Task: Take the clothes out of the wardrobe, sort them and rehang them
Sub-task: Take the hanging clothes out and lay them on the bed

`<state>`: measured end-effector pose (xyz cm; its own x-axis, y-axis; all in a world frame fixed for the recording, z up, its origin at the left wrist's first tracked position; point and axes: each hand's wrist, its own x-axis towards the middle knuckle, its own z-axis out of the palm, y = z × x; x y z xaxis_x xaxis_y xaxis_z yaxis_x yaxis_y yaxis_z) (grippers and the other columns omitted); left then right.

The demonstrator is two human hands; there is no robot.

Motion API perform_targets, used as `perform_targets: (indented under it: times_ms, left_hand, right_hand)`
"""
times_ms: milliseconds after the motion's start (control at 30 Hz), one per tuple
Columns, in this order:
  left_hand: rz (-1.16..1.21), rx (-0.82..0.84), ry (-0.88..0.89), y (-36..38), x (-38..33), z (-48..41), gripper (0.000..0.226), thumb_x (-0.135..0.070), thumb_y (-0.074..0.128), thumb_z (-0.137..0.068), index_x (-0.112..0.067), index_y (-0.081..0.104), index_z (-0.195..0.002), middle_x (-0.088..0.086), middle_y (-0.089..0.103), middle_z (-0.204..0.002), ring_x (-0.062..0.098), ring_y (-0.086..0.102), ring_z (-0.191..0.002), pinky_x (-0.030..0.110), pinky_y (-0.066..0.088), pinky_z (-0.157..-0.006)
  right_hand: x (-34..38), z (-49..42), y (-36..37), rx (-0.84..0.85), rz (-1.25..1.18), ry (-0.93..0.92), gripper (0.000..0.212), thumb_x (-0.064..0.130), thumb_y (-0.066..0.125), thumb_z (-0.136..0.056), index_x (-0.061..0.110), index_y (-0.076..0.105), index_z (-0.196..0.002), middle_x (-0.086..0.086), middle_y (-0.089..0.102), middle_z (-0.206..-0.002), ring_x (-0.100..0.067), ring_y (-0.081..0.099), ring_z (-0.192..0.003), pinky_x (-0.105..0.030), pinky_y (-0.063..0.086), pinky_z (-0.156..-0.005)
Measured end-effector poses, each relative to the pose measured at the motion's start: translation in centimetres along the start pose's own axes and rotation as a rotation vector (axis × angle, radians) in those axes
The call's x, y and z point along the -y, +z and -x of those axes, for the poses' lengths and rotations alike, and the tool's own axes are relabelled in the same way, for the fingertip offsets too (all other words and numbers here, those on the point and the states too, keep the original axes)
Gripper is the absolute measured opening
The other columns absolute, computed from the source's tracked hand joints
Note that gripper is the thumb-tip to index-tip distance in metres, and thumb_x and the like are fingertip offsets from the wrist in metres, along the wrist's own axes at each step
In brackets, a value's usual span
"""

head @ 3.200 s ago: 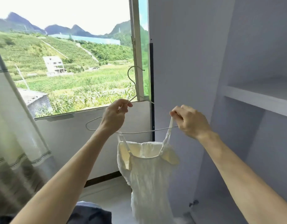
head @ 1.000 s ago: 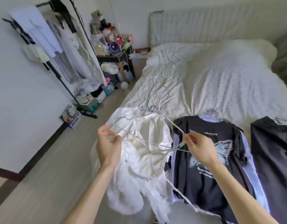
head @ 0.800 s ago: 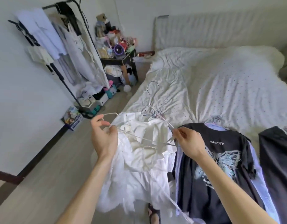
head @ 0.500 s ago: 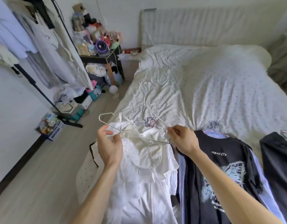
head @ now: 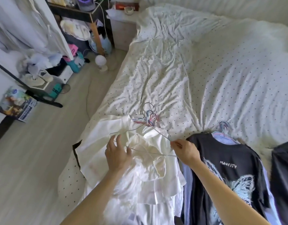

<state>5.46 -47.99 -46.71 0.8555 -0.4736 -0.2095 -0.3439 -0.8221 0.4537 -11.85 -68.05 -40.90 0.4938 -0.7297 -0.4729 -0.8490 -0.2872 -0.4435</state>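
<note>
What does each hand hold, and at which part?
The right hand pinches the wire hanger at its right end. The left hand is open beside the left end, gripping nothing.

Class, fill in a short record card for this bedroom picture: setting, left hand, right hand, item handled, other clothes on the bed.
Setting: bed with a dotted sheet, clothes laid along its near edge
Left hand: fingers spread over the hanger's left end, gripping nothing
Right hand: pinches the right end of the wire hanger
Item handled: white top on that hanger, lying on the white pile
Other clothes: black T-shirt printed MANCITY beside the pile; dark garment far right
</note>
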Motion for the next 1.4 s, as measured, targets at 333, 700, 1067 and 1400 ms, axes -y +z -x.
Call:
perform_targets:
  times_ms: [333, 700, 1067, 1400]
  left_hand:
    - [-0.314, 0.159, 0.348, 2.3, 1.7, -14.6, 0.027, -0.031, 0.041, -0.104, -0.016, 0.062, -0.098, 0.001, 0.068, -0.076, 0.027, 0.065, -0.074, 0.038, 0.047, -0.070]
    - [-0.349, 0.226, 0.219, 12.9, 4.9, -22.7, 0.048, -0.040, 0.030, -0.100, -0.033, 0.046, -0.145, 0.006, 0.043, -0.150, 0.031, 0.039, -0.138, 0.056, 0.031, -0.109]
    - [-0.386, 0.444, 0.081, 10.6, 2.5, -21.9, 0.056, -0.053, 0.013, -0.103, -0.043, 0.002, -0.157, -0.005, 0.000, -0.168, 0.021, 0.000, -0.154, 0.056, 0.000, -0.122]
    - [-0.436, 0.493, 0.457, 4.7, -12.7, -8.4, 0.065, -0.044, 0.042, -0.100, -0.025, 0.019, -0.158, 0.002, 0.019, -0.165, 0.024, 0.020, -0.151, 0.051, 0.019, -0.121]
  right_hand:
    - [-0.7, -10.6, 4.6, 0.114, -0.077, 0.062, 0.032, 0.038, 0.051, -0.097, 0.017, 0.066, -0.079, 0.001, 0.064, -0.072, -0.025, 0.062, -0.073, -0.031, 0.044, -0.063]
    - [-3.7, -17.7, 17.0, -0.014, -0.059, 0.187, 0.039, 0.050, 0.039, -0.101, 0.040, 0.048, -0.137, -0.001, 0.038, -0.153, -0.032, 0.037, -0.135, -0.044, 0.032, -0.110]
    - [-7.0, -11.4, 11.8, 0.090, -0.058, 0.072, 0.081, 0.073, 0.018, -0.092, 0.025, 0.025, -0.157, 0.004, 0.024, -0.163, -0.015, 0.016, -0.152, -0.035, 0.013, -0.124]
    - [-10.5, 6.0, -1.8, -0.262, -0.183, 0.106, 0.040, 0.030, 0.057, -0.098, 0.020, 0.056, -0.137, 0.003, 0.056, -0.142, -0.016, 0.045, -0.137, -0.014, 0.027, -0.105]
